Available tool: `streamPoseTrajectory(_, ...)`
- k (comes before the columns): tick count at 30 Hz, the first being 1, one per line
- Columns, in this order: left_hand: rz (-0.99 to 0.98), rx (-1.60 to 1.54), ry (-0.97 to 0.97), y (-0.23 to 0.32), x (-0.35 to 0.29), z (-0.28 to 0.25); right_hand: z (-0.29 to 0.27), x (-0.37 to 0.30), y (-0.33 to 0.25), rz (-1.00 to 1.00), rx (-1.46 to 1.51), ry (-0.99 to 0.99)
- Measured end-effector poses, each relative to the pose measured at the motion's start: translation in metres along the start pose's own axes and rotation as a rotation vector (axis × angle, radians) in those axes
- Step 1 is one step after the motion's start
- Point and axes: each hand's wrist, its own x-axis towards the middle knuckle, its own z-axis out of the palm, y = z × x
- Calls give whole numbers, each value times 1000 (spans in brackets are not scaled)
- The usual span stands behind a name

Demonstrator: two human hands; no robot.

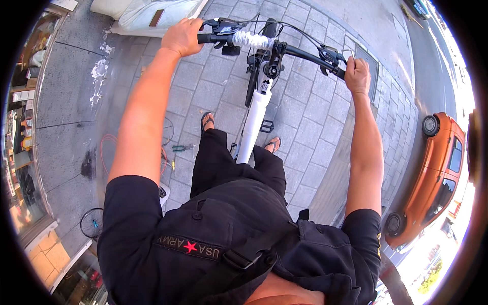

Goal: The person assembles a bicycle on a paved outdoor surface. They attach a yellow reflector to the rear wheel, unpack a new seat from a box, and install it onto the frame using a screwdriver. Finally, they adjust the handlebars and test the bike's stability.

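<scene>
I straddle a bicycle whose frame tube (254, 119) is sheathed in white wrapping. Its black handlebar (305, 53) spans the far side of the view, and crumpled white wrap (251, 39) covers the part left of the stem. My left hand (183, 38) is closed round the left grip (206, 38), beside a brake lever. At the other end, my right hand (357, 76) wraps the right grip (339, 72), close to the right brake lever (329, 53). The front wheel (270, 25) points ahead, and one pedal (267, 126) shows by my right foot.
Grey paving lies around my sandalled feet. On the left are orange cable (104, 152), a green-handled tool (180, 148), a loose wheel rim (90, 223) and a shopfront. A cloth-covered object (152, 18) stands ahead left. An orange car (432, 178) is on the road at right.
</scene>
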Motion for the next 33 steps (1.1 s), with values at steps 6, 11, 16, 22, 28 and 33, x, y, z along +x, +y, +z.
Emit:
streamPoseTrajectory(6, -91, 48, -22, 7, -15, -7, 8, 22, 10, 9, 25, -69)
streamPoseTrajectory(11, -67, 24, -23, 27, -9, -31, -2, 21, 11, -8, -45, -78)
streamPoseTrajectory(16, -211, -42, -153, 27, -2, -36, 7, 22, 17, -17, -76, -78)
streamPoseTrajectory(22, 229, 123, 291, 21, 1, -31, -2, 19, 7, -12, 9, -51)
streamPoseTrajectory(28, -51, -73, 9, 16, -2, -21, 6, 26, 5, 27, 39, -45)
streamPoseTrajectory(33, -121, -44, -93, 16, 19, -15, 10, 40, 13, 115, 1, -105)
